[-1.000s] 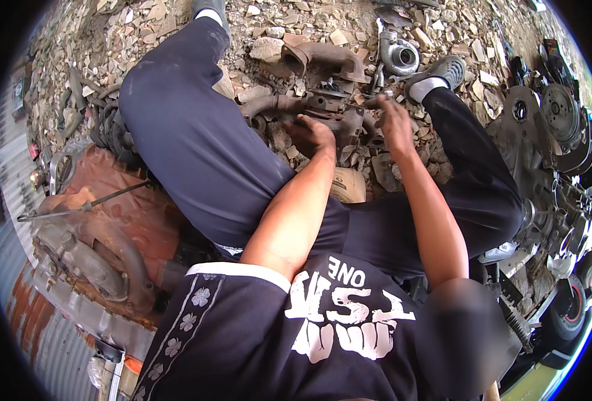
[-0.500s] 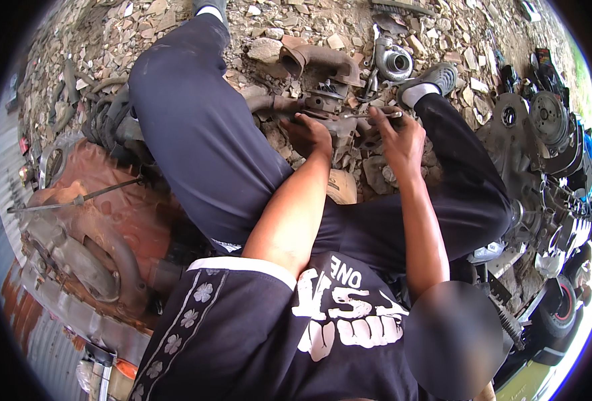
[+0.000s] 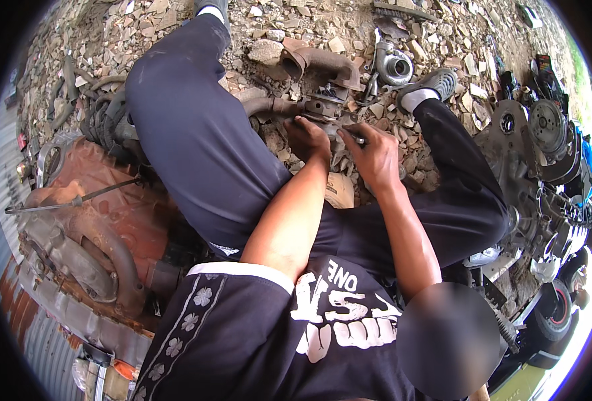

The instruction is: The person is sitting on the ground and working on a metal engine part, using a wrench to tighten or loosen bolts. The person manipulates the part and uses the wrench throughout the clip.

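A rusty cast metal exhaust part (image 3: 323, 105) with a curved pipe (image 3: 262, 107) lies on the stones between my legs. My left hand (image 3: 308, 139) is at its near side, fingers curled against it; what they grip is hidden. Just right of it, my right hand (image 3: 377, 155) is closed on a slim metal tool (image 3: 359, 139), held low against the assembly. Above these lie a rusty elbow manifold (image 3: 319, 63) and a silver turbocharger (image 3: 396, 67).
My bent legs frame the work. A large rusty engine block (image 3: 102, 214) with a metal rod is on the left, beside corrugated sheeting (image 3: 42, 341). Metal parts, a pulley (image 3: 546, 125) and a wheel (image 3: 553, 307) crowd the right. Broken stones (image 3: 142, 20) cover the ground.
My right hand has reached in, taken the slim tool, and since moved left and down with it, closer to my left hand. My left hand has shifted only slightly.
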Demonstrator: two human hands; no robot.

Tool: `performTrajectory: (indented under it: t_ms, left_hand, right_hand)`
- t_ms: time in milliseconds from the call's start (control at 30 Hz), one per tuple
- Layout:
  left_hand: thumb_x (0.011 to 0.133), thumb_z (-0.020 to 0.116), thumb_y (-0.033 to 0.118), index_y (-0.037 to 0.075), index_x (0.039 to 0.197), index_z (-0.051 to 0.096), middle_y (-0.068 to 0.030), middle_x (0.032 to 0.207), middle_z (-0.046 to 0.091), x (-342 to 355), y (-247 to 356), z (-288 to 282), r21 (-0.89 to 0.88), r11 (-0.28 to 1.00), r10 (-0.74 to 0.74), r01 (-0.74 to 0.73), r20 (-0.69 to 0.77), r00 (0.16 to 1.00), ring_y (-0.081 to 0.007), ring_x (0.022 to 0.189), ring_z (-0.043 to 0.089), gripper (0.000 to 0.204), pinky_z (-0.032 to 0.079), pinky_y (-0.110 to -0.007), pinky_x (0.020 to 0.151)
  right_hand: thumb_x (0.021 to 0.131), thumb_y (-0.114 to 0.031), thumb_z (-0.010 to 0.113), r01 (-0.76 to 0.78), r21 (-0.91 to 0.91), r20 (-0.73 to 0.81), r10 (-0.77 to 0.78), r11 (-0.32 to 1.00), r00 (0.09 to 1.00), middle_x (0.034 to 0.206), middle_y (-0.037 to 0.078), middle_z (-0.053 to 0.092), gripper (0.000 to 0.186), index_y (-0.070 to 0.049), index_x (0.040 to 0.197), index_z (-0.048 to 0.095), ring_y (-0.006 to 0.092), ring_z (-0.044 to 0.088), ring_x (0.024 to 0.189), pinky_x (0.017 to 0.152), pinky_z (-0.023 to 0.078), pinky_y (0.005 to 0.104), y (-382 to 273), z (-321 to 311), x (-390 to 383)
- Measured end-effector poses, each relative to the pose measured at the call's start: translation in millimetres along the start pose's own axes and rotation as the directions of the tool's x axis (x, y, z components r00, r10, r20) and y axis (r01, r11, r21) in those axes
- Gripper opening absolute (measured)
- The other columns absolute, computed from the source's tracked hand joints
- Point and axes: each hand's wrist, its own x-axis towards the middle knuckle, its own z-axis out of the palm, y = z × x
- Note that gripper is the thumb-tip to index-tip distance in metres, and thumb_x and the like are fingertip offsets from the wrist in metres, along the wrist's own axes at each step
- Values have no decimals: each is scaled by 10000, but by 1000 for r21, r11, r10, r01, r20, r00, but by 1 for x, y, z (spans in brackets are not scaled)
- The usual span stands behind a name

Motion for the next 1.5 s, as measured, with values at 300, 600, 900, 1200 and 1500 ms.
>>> performTrajectory:
  t_ms: [300,600,900,1200,1500]
  left_hand:
    - [1008,384,368,-39,1072,646,-308,1080,656,6,-6,-1,-11,994,110,-110,72,991,-489,1006,624,488,459,-545,900]
    - [1030,408,334,25,1197,637,-311,1286,529,1,-10,-2,152,940,317,-304,-68,946,-497,1171,511,418,392,-560,1021]
    - [920,379,299,-39,1073,633,-292,1020,619,6,-3,-7,-32,953,302,-302,-4,953,-483,969,573,449,422,-549,915]
    - [910,393,320,-74,1120,632,-316,1103,632,8,-8,-1,-113,940,317,-321,-55,947,-498,1047,569,506,412,-517,963]
    - [919,409,293,-56,1155,625,-300,1108,626,12,-15,-5,-95,934,350,-345,42,936,-469,1017,582,472,428,-494,934]
  right_hand:
    - [885,-170,750,-18,5,69,17,1000,997,847,188,705,176,-1,925,717,370,694,767,692,539,416,1,-10,7]
    - [870,-145,744,-98,77,141,86,992,986,861,180,706,186,-24,1008,715,385,691,802,723,559,437,-1,-11,4]
    - [880,-134,716,-141,67,197,126,988,972,865,213,715,171,1,979,752,394,707,800,733,560,439,9,-11,32]
    - [862,-94,711,-189,54,202,175,980,964,862,218,700,153,0,975,753,406,695,800,725,561,456,3,-15,30]
    - [845,-75,722,-195,30,226,184,980,957,886,213,715,148,17,955,756,395,701,827,763,557,434,-2,-17,30]
